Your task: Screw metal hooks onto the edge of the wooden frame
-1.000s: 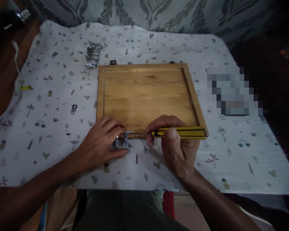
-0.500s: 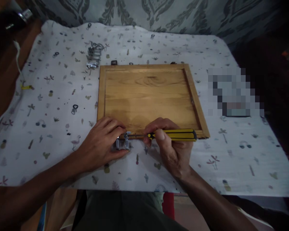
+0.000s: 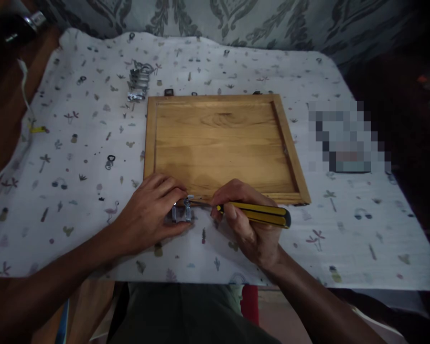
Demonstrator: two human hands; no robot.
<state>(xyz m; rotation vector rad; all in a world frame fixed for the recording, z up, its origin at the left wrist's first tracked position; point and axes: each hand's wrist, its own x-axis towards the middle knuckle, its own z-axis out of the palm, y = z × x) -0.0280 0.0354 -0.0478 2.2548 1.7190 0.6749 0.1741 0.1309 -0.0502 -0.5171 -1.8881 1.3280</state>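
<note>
A shallow wooden frame panel [image 3: 218, 143] lies on the patterned cloth. At its near edge, my left hand [image 3: 146, 212] is closed on a small metal clasp [image 3: 188, 212], fingers above and thumb below. My right hand [image 3: 252, 224] grips a yellow and black screwdriver [image 3: 261, 215], its handle slanting down to the right. The shaft points left, with its tip at the clasp. Whether the tip sits in a screw is too small to tell.
Several metal clasps [image 3: 138, 83] lie beyond the panel's far left corner, with tiny pieces beside them. Dark fittings [image 3: 168, 92] sit at its far edge. A blurred-out item [image 3: 347, 143] rests at the right, and a white cable [image 3: 24, 86] at the left.
The screwdriver's handle end has tilted down toward me, and my right hand has shifted slightly left with it. My left hand holds the clasp as before.
</note>
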